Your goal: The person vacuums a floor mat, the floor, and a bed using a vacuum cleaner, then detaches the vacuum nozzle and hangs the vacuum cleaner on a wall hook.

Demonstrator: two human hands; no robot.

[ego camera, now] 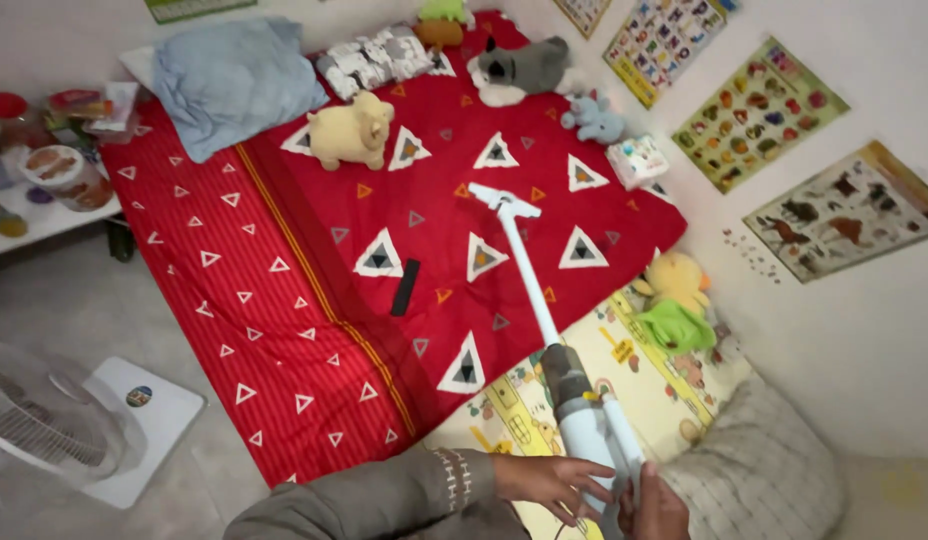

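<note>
- The stick vacuum (544, 330) runs from the bottom centre of the frame up to the middle, its white wand slanting up-left and its flat white head (504, 201) resting on the red blanket (284, 290) with white triangles.
- The right hand (656, 505), at the bottom edge right of centre, is wrapped around the handle of the vacuum body.
- The left hand (554, 482), just left of it, has its fingers spread and laid against the white lower body; whether it truly clamps or only steadies I cannot tell.
- A thin black strip (405, 287) lies on the blanket left of the wand, below the head.
- Soft toys ring the upper part: a cream lamb (352, 133), a grey plush (524, 68) and a small blue-grey one (594, 118).
- To work well here, in my judgement, the head should stay flat on the cloth and move in slow, straight strokes, so the loose blanket does not bunch.
- The strip and the toys are best kept clear of the head's path.
- A white fan (54, 420) stands at the lower left of the frame.
</note>
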